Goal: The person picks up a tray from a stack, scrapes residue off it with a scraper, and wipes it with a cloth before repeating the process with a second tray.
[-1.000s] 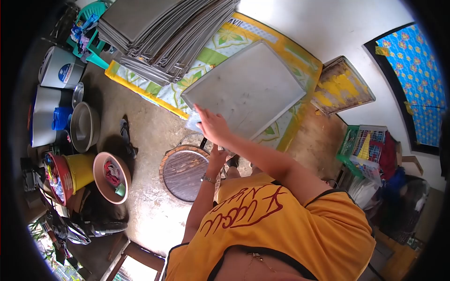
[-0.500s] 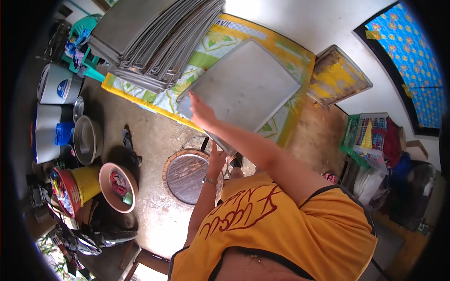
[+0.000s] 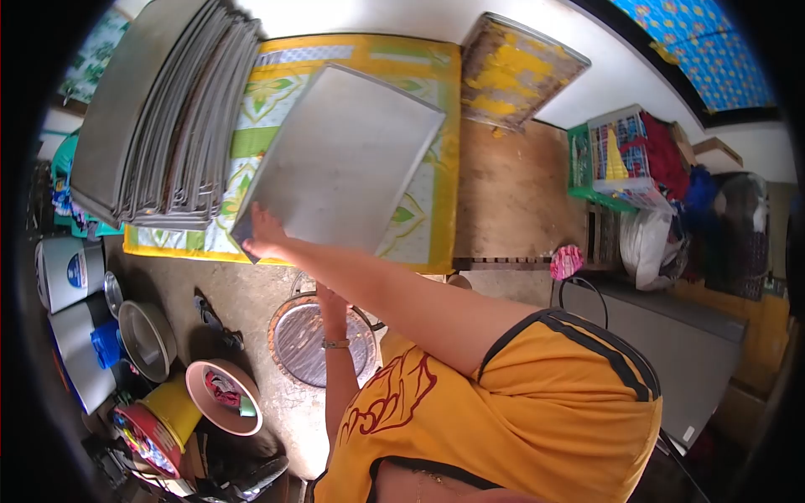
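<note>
I hold a large flat metal tray (image 3: 344, 159) tilted above a yellow and green floral cloth (image 3: 436, 168) on a low platform. My right hand (image 3: 258, 236) is shut on the tray's near left corner, with the arm stretched across my yellow shirt. My left hand (image 3: 324, 293), a watch on its wrist, reaches up towards the tray's near edge. Its fingers are hidden behind my right forearm. A tall stack of similar metal trays (image 3: 159, 126) lies to the left of the held tray, on the same cloth.
A yellow-stained tray (image 3: 516, 71) leans on the wall at the back. On the floor are a round mesh rack (image 3: 323, 344), a metal basin (image 3: 147, 339), a pink bowl (image 3: 225, 394), a yellow bucket (image 3: 172, 407) and sandals (image 3: 216, 320). Baskets (image 3: 616, 155) crowd the right.
The tray has swung left and now sits flatter over the cloth, close to the stack. My head has turned, so the whole view has rotated. My right hand keeps its corner grip.
</note>
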`<state>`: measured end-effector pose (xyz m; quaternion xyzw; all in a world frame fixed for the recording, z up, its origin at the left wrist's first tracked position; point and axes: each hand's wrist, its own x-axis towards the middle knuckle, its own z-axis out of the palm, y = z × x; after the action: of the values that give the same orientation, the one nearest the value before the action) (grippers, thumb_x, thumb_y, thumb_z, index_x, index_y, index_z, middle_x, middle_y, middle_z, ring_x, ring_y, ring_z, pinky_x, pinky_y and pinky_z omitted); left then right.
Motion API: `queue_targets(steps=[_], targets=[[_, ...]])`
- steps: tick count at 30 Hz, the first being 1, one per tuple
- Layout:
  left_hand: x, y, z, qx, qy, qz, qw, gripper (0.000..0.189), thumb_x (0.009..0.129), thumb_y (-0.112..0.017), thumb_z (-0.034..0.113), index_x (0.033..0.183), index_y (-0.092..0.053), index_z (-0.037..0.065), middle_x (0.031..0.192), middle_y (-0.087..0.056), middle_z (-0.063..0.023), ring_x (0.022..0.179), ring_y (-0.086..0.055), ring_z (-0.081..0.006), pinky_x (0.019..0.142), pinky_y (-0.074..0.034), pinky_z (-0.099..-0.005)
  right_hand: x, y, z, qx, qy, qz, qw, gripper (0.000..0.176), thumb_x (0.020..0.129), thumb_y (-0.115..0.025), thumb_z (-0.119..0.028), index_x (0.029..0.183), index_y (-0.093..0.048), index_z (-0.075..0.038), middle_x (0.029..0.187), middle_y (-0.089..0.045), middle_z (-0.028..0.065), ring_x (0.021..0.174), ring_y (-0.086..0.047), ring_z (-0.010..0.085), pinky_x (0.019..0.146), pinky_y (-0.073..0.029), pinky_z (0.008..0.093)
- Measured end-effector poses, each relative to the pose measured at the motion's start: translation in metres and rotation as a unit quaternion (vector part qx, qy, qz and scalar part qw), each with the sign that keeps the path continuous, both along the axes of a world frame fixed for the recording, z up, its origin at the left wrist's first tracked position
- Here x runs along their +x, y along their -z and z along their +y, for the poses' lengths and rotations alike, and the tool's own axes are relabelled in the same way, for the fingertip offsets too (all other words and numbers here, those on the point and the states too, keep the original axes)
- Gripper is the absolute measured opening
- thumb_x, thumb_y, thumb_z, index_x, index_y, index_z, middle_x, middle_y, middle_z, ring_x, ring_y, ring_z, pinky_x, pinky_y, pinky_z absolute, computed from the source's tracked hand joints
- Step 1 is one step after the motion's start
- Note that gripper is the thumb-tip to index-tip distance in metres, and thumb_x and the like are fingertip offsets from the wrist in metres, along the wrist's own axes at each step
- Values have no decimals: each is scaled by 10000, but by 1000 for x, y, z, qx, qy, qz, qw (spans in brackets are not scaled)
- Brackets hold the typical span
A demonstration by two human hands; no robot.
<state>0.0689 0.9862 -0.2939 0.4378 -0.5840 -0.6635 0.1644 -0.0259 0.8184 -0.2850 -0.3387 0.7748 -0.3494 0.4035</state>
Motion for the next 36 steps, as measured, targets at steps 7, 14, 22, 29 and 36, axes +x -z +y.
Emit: queue_targets(steps=[7, 14, 22, 29, 36], targets=[[-5, -12, -1, -52, -31, -169, 984, 838, 806, -595, 64, 1493, -114, 65, 1032, -537, -152, 744, -549, -210, 631, -459, -340, -37, -45, 115, -129, -4, 104, 986, 584, 832, -653, -202, 1348, -411, -79, 1331, -449, 150, 1205, -443, 338, 977, -379, 473], [-66, -27, 37, -381, -26, -353, 854, 1006, 741, -638, 160, 1518, -1, 106, 1455, -248, -205, 1265, -317, -425, 1024, -267, -541, -183, 18, 324, -227, 249, 210, 918, 205, 881, -557, -254, 857, -646, -70, 828, -611, 134, 861, -547, 342, 778, -408, 457], [-186, -45, 125, -477, 74, -263, 835, 776, 818, -593, 199, 1486, -220, 71, 1454, -326, -177, 1352, -259, -388, 1080, -171, -559, -348, 141, 653, 371, 471, 255, 758, 512, 865, -585, -326, 1294, -455, -79, 1166, -575, 212, 1153, -523, 315, 958, -415, 446], [-281, -8, 217, -523, 182, -216, 804, 688, 830, -568, 185, 1457, -306, 79, 1455, -367, -118, 1387, -249, -335, 1098, -87, -585, -349, 293, 855, 384, 461, 67, 797, 828, 737, -699, -230, 1400, -240, -42, 1309, -438, 290, 1231, -458, 421, 1007, -388, 518], [-307, 45, 269, -474, 282, -171, 816, 638, 793, -589, 136, 1402, -400, 114, 1363, -456, -97, 1325, -343, -338, 1088, -156, -598, -339, 268, 826, 466, 501, 58, 727, 818, 752, -705, -174, 1378, -217, 19, 1275, -466, 297, 1215, -469, 437, 1020, -352, 553]])
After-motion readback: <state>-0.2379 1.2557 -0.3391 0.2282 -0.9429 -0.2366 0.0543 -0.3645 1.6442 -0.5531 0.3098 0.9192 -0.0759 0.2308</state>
